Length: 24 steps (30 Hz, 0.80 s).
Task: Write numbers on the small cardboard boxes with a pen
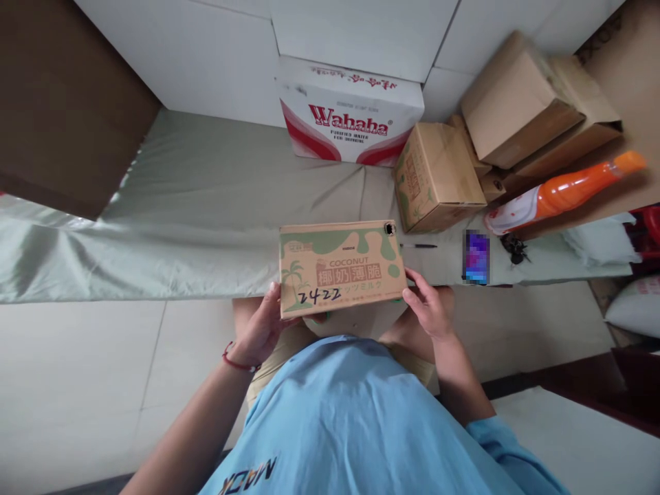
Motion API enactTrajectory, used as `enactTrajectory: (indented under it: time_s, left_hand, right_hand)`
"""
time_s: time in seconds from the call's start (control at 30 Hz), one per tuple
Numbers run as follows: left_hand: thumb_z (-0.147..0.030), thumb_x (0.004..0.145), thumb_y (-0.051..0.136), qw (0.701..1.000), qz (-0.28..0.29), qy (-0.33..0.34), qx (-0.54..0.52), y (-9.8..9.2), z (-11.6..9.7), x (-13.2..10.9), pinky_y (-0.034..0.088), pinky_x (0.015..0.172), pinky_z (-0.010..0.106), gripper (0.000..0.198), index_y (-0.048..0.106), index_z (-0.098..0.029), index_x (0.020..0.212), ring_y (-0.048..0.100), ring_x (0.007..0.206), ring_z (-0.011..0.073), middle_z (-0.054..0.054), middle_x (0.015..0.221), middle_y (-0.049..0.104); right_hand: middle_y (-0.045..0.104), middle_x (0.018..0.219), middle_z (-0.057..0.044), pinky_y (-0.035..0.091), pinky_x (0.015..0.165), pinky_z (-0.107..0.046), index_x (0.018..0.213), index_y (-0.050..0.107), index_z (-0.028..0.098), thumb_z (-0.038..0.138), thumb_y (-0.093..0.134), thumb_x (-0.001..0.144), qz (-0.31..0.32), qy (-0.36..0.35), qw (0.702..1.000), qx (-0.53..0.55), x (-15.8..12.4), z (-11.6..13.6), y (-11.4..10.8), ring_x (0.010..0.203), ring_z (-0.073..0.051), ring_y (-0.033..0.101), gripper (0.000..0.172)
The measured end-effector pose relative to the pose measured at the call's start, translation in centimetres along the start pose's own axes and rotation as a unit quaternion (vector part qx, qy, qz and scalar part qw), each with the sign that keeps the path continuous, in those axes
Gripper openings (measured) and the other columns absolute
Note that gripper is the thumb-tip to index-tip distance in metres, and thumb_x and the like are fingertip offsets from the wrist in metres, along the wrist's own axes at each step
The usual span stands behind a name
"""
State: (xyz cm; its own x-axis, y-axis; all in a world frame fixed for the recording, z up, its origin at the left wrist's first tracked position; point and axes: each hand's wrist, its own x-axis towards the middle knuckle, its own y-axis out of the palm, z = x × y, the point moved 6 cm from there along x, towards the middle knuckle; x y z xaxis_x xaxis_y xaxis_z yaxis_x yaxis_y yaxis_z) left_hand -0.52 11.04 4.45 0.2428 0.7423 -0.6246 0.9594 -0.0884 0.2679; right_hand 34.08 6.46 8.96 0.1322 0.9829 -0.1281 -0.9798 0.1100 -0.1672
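A brown cardboard box (343, 258) with green palm print, the word COCONUT and a handwritten 2422 is held between both hands at the front edge of the covered table (216, 199). My left hand (262, 326) grips its lower left corner, thumb on the side and fingers mostly hidden beneath. At the lower right end, my right hand (425, 306) holds the box with thumb and fingers against its edge. A small dark round mark shows in the top right corner of the printed face. Just right of the box lies a dark pen (420, 246).
A white Wahaha carton (350, 113) stands against the wall. To its right are a similar cardboard box (438, 179), stacked cartons (523, 103), an orange bottle (567, 196), a phone (475, 257) and a dark bunch of small items (515, 249). A large brown box (67, 96) stands left.
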Motion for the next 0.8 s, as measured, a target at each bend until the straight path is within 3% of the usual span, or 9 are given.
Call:
enactTrajectory:
  time_s: [0.23, 0.43, 0.63, 0.8]
  left_hand:
    - [-0.082, 0.088, 0.073, 0.998, 0.055, 0.039, 0.011, 0.4, -0.3, -0.7, 0.066, 0.105, 0.051, 0.088, 0.055, -0.032, 0.158, 0.071, 0.134, 0.0409, 0.015, 0.146, 0.074]
    - [-0.073, 0.088, 0.077, 0.995, 0.056, 0.081, 0.006, 1.5, -0.7, -1.3, 0.057, 0.122, 0.052, 0.09, 0.049, -0.033, 0.163, 0.057, 0.152, 0.0402, 0.011, 0.157, 0.066]
    - [-0.064, 0.089, 0.079, 0.997, 0.042, 0.068, -0.015, 2.4, -0.9, -2.0, 0.06, 0.118, 0.05, 0.086, 0.048, -0.032, 0.162, 0.062, 0.147, 0.0396, 0.011, 0.156, 0.067]
    - [-0.058, 0.085, 0.082, 0.999, 0.004, 0.051, -0.017, 1.2, -2.3, -2.8, 0.067, 0.106, 0.052, 0.089, 0.046, -0.031, 0.162, 0.07, 0.135, 0.0396, 0.011, 0.149, 0.07]
  right_hand:
    - [0.068, 0.155, -0.007, 0.052, 0.126, -0.05, 0.15, 0.065, 0.031, 0.059, 0.073, 0.099, 0.006, 0.019, 0.999, 0.031, -0.7, -1.1, 0.3, 0.147, -0.029, 0.063, 0.059]
    - [0.072, 0.151, -0.003, 0.052, 0.125, -0.048, 0.145, 0.069, 0.033, 0.054, 0.073, 0.099, -0.008, 0.027, 0.997, 0.067, -0.9, -1.7, -0.4, 0.144, -0.028, 0.066, 0.05]
    - [0.073, 0.149, -0.005, 0.053, 0.124, -0.051, 0.144, 0.069, 0.032, 0.058, 0.072, 0.097, -0.017, 0.028, 0.998, 0.05, -1.0, -1.7, -0.3, 0.144, -0.03, 0.065, 0.053]
    - [0.071, 0.15, -0.007, 0.055, 0.121, -0.05, 0.145, 0.069, 0.031, 0.062, 0.073, 0.096, 0.018, 0.032, 0.998, 0.049, -1.2, -2.1, 0.4, 0.141, -0.03, 0.068, 0.058]
